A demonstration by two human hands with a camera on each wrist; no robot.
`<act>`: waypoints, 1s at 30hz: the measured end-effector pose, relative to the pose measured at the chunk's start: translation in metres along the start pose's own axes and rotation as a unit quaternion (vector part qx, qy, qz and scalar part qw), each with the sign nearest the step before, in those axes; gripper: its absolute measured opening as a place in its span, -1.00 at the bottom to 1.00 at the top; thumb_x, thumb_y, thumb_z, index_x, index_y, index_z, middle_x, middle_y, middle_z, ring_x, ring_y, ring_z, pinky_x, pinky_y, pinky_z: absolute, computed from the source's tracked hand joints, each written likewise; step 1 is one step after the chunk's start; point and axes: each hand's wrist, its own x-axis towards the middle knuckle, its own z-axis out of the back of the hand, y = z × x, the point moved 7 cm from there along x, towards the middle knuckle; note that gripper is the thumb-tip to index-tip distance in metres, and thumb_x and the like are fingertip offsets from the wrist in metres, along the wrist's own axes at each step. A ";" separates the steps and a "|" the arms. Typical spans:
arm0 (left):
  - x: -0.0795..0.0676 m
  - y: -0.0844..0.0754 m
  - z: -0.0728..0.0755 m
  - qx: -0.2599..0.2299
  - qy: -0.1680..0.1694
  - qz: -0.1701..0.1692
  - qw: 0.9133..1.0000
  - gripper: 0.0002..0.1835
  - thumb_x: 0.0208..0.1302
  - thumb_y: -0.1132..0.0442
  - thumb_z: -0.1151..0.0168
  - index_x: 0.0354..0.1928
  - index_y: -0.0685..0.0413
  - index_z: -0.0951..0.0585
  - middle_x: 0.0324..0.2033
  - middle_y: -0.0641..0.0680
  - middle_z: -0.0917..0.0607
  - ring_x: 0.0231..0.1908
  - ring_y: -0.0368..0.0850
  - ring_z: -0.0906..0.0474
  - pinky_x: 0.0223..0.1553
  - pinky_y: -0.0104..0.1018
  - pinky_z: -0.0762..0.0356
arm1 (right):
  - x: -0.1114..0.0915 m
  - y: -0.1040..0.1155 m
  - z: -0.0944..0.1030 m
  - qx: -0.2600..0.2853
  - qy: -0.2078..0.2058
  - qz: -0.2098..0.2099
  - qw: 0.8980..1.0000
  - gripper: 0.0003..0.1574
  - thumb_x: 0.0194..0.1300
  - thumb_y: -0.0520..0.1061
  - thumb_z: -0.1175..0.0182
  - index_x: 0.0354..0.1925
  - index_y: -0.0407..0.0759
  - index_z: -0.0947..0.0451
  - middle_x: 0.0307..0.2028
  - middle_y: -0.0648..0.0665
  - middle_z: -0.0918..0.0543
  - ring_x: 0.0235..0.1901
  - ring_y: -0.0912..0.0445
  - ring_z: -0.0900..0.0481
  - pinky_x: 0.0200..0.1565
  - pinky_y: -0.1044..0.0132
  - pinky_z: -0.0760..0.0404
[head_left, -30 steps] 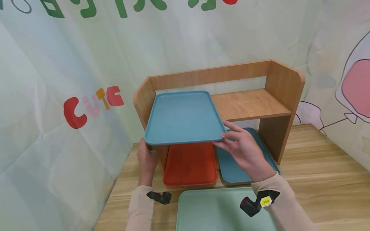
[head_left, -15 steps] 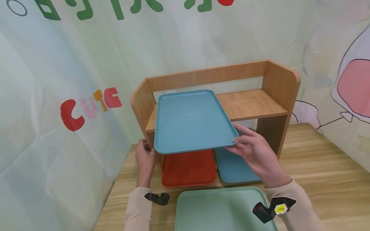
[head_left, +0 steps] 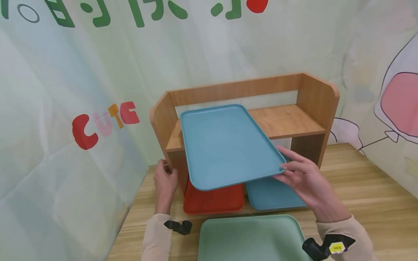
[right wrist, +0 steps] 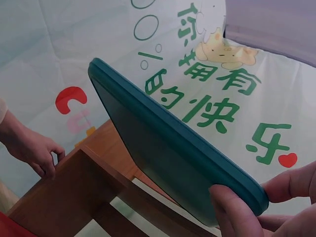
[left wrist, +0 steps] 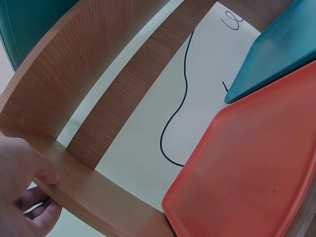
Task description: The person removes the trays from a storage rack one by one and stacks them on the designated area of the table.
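A blue tray (head_left: 230,146) hangs tilted in front of the wooden shelf (head_left: 290,117), its left front corner lower than its back edge. My right hand (head_left: 310,181) pinches its right front corner; in the right wrist view the thumb and fingers (right wrist: 232,210) grip the rim from both sides. My left hand (head_left: 166,183) is at the shelf's left side panel. In the left wrist view that hand (left wrist: 24,192) pinches the panel's edge between thumb and fingers. The blue tray's left edge is apart from the left hand.
Under the shelf lie a red tray (head_left: 213,201) on the left and a second blue tray (head_left: 271,194) on the right, both partly covered. A green tray (head_left: 251,239) lies on the wooden table (head_left: 362,192) in front. A printed cloth (head_left: 107,65) hangs behind.
The blue tray has moved right and toward me with my right hand, its front dipping lower. My left hand has let go of the tray and taken hold of the shelf's side panel.
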 end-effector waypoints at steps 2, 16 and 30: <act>-0.001 -0.001 0.000 0.004 -0.002 -0.003 1.000 -0.72 0.18 0.43 -0.10 -0.04 0.26 -0.43 -0.06 0.36 -0.61 -0.08 0.21 -0.56 -0.07 0.03 -0.52 | -0.002 -0.001 0.006 0.008 0.003 0.000 1.000 -0.42 0.39 -0.37 0.10 0.30 -0.04 -0.37 0.39 -0.21 -0.03 0.04 0.09 -0.58 0.01 0.23 -0.61; -0.002 -0.003 0.002 0.002 -0.014 -0.021 1.000 -0.73 0.18 0.45 -0.09 -0.04 0.30 -0.45 -0.12 0.39 -0.64 -0.12 0.24 -0.60 -0.11 0.07 -0.56 | -0.020 0.005 0.024 0.039 0.044 0.026 0.998 -0.49 0.44 -0.37 0.20 0.18 -0.10 -0.51 0.08 -0.05 -0.62 0.01 0.06 -0.64 -0.01 0.21 -0.61; -0.001 0.001 0.000 0.004 0.004 -0.007 1.000 -0.71 0.20 0.40 -0.07 -0.02 0.26 -0.43 -0.07 0.37 -0.61 -0.08 0.23 -0.59 -0.10 0.07 -0.58 | -0.032 0.007 0.048 0.029 0.052 0.041 0.997 -0.49 0.48 -0.35 0.26 0.16 -0.13 -0.53 0.01 -0.10 -0.67 -0.10 0.12 -0.68 -0.10 0.29 -0.65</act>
